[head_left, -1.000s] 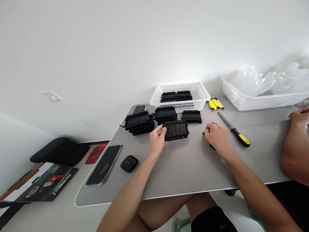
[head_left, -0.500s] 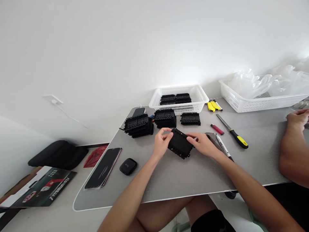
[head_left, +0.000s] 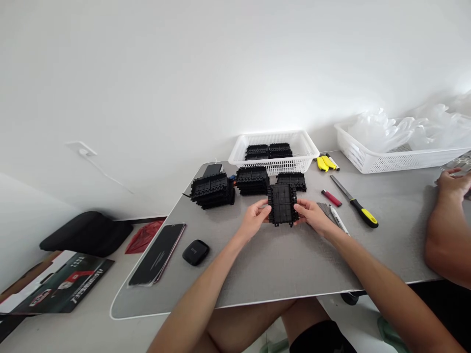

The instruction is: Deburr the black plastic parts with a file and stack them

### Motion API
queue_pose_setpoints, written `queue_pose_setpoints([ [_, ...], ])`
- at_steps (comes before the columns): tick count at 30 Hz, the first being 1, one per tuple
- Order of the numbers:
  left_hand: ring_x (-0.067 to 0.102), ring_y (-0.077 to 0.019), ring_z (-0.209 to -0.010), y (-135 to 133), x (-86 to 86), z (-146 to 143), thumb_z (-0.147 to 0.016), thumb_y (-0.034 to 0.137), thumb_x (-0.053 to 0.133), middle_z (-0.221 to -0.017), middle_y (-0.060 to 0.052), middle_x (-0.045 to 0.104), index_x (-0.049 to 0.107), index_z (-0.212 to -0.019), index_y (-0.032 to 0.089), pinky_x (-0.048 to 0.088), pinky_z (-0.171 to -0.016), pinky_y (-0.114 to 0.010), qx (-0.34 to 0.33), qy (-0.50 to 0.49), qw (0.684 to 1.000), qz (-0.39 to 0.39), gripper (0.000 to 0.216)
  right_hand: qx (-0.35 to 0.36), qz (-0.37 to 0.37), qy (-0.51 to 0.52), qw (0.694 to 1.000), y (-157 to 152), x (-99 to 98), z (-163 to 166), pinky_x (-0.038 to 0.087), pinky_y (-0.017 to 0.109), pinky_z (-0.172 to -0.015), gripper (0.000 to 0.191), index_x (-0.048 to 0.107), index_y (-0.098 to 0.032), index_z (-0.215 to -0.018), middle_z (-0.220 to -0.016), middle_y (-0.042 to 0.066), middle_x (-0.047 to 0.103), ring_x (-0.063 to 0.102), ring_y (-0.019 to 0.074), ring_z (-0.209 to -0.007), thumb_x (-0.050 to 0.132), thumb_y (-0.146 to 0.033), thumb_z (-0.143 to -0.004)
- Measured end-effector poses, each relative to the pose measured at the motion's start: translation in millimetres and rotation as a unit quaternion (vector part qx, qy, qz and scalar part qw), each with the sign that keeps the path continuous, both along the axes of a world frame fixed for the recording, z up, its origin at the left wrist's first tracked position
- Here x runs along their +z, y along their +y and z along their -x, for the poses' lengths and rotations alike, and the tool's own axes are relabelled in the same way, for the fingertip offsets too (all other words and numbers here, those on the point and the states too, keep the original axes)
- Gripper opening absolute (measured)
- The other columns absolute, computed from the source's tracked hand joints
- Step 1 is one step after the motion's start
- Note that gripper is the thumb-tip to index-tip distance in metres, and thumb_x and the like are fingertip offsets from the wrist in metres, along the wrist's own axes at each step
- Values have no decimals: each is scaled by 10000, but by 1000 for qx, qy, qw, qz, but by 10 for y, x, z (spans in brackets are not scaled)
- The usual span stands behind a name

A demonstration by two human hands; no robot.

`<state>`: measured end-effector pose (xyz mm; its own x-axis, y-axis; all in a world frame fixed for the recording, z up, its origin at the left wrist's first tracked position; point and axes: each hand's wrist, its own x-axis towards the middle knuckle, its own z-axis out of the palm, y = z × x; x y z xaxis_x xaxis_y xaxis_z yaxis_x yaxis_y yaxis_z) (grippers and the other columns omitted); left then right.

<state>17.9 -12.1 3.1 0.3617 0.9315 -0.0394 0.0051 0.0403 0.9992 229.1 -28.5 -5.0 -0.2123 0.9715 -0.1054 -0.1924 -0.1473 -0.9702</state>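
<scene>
1. Both hands are now on one ribbed black panel [head_left: 282,203]. The left hand [head_left: 254,218] grips its 9 o'clock edge and the right hand [head_left: 311,215] its 3 o'clock edge, thumbs toward the wearer; each is closed around the rim.
2. A half second ago the panel lies slantwise in the hands with its plain face showing; now its long sides run from 12 to 6 o'clock and a face with a raised grid shows. Whether its lower edge touches the table [head_left: 294,267] I cannot tell.
3. A second ago only the left hand has the panel, while the right is over by the dark cloth [head_left: 324,210]. That cloth, the marker [head_left: 337,219] and the red lighter [head_left: 331,198] now lie untouched toward 3 o'clock.
4. For the work, this seems to mean that handling and turning the panel takes both hands, leaving neither free for a tool such as the file [head_left: 353,201], farther out at 3 o'clock.
5. The neighbouring panels keep their places: one stack [head_left: 252,180] at 10 o'clock, a lone panel [head_left: 293,177] close behind at 12 to 1, partly hidden, and more in the white basket [head_left: 294,165] at 12.
</scene>
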Motion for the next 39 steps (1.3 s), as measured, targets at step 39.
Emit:
queue_pose_setpoints([
  [39, 714, -252, -782, 38, -126, -20, -740, 479, 718, -840, -85, 741, 531, -1207, 127, 591, -778, -426, 71, -11, 996, -50, 614, -207, -124, -617, 749, -614, 304, -971, 324, 277, -513, 221, 599, -245, -1038, -607, -8, 569, 509, 168, -522, 464, -312, -875],
])
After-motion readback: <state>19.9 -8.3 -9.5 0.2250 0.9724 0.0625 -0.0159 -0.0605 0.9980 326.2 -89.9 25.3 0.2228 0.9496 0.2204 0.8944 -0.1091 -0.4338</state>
